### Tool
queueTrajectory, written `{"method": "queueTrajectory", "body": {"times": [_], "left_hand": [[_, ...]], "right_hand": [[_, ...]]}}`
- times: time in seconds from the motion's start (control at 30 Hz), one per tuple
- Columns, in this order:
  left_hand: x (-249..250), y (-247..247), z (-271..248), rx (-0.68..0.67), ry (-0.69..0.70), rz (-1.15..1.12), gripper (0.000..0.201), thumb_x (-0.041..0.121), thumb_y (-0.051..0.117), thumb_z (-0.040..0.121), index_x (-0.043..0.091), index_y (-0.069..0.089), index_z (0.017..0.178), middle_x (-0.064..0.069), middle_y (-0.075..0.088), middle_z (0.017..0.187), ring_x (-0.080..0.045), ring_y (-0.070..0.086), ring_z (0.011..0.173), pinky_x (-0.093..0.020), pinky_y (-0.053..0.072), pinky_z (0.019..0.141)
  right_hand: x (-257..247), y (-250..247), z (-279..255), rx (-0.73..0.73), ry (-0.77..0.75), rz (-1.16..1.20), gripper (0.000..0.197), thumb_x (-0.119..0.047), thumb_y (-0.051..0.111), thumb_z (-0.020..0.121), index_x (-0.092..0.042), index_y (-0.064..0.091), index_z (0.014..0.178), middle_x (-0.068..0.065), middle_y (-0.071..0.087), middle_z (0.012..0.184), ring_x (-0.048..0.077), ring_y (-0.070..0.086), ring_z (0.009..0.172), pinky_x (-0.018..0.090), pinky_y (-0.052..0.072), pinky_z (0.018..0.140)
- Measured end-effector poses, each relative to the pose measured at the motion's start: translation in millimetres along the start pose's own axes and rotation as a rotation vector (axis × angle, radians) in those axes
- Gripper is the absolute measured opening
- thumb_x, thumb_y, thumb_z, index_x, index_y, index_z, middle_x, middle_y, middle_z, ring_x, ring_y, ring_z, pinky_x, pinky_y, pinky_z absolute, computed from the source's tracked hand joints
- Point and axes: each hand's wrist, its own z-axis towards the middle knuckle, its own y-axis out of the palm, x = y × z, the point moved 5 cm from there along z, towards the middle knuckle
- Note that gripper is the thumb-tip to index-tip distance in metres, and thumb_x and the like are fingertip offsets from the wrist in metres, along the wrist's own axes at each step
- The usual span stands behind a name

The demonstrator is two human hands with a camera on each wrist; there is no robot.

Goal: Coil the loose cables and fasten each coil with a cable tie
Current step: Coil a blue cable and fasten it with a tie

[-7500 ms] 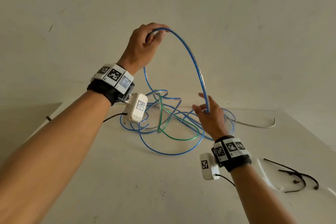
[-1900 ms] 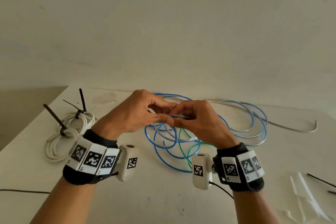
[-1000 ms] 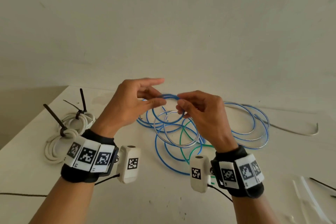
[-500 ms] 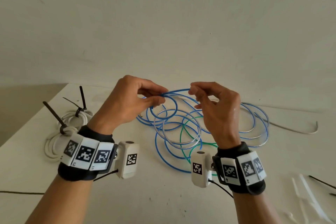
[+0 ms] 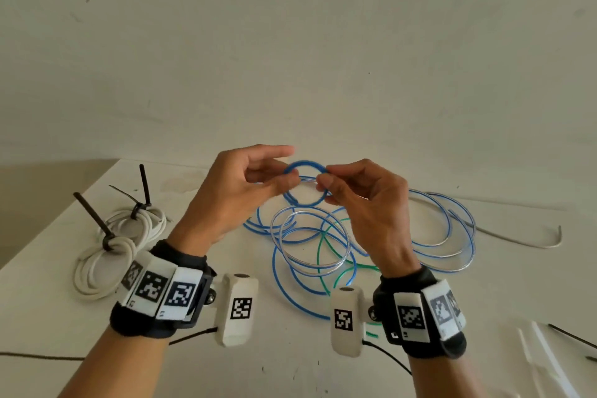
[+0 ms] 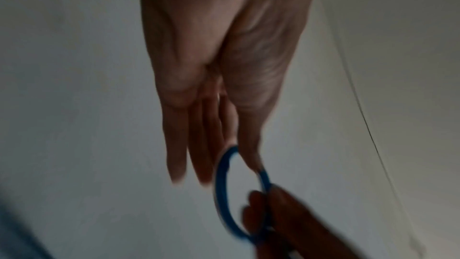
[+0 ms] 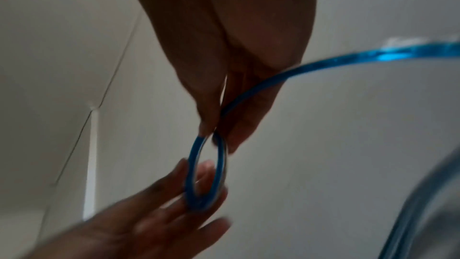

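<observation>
A small loop of the blue cable point(image 5: 303, 168) is raised above the table between both hands. My left hand point(image 5: 289, 182) pinches its left side, index finger stretched out above; in the left wrist view the left hand point(image 6: 239, 153) has the blue loop point(image 6: 220, 184) between thumb and fingers. My right hand point(image 5: 324, 184) pinches the right side; in the right wrist view the right hand point(image 7: 211, 131) has the loop point(image 7: 193, 164) in its fingertips, and the cable's tail point(image 7: 348, 58) runs off right. More blue cable point(image 5: 290, 284) lies in loose tangled loops with a green cable point(image 5: 323, 236).
Two white coils point(image 5: 106, 255) fastened with black ties lie at the left on the white table point(image 5: 290, 365). A loose white cable point(image 5: 517, 241) trails at the back right. White cable ties point(image 5: 536, 352) and black ones point(image 5: 571, 338) lie near the right edge.
My hands have come closer together and the strand between them has tightened into a small round loop. The loose blue loops on the table have shifted slightly.
</observation>
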Motion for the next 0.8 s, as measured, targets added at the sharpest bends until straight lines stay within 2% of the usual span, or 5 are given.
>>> {"method": "queueTrajectory", "body": {"times": [0.1,0.2,0.47,0.67,0.8], "left_hand": [[-6,13,-6,-0.214,-0.103,0.084,0.031,0.028,0.069,0.089,0.008,0.071,0.112,-0.004,0.074,0.081,-0.018,0.073,0.079,-0.022,0.056,0.075],[-12,24,-10,-0.243,-0.274,-0.110,0.043,0.042,0.053,0.095,0.000,0.061,0.097,-0.003,0.040,0.068,-0.016,0.045,0.059,-0.023,0.052,0.067],[-6,21,-2,0.016,-0.206,-0.240,0.039,0.035,0.044,0.106,0.016,0.049,0.073,0.007,0.033,0.062,-0.006,0.036,0.050,-0.031,0.044,0.069],[1,16,2,0.185,-0.173,-0.583,0.041,0.037,0.035,0.109,0.017,0.040,0.074,0.005,0.022,0.061,-0.015,0.015,0.060,-0.030,0.036,0.066],[0,28,1,0.171,-0.173,-0.653,0.040,0.032,0.033,0.110,0.016,0.040,0.075,0.004,0.024,0.059,-0.012,0.021,0.055,-0.029,0.038,0.073]], "right_hand": [[-3,1,-2,-0.166,-0.040,-0.240,0.009,-0.010,0.079,0.086,-0.016,0.078,0.092,-0.008,0.077,0.081,0.010,0.074,0.075,0.026,0.059,0.073],[-2,7,-4,-0.209,-0.015,-0.248,0.007,-0.011,0.079,0.087,-0.016,0.079,0.091,-0.004,0.076,0.079,0.012,0.072,0.074,0.026,0.060,0.068],[-2,18,-7,-0.038,-0.006,-0.022,0.010,-0.012,0.073,0.093,-0.012,0.075,0.102,0.004,0.079,0.088,0.021,0.077,0.081,0.027,0.060,0.064],[3,37,-16,-0.004,0.081,0.167,0.014,-0.014,0.076,0.088,-0.008,0.067,0.096,0.010,0.079,0.088,0.028,0.076,0.081,0.029,0.058,0.062],[3,31,-15,0.085,0.022,0.137,0.012,-0.008,0.078,0.087,-0.008,0.070,0.096,0.007,0.078,0.085,0.025,0.075,0.078,0.027,0.058,0.061]]}}
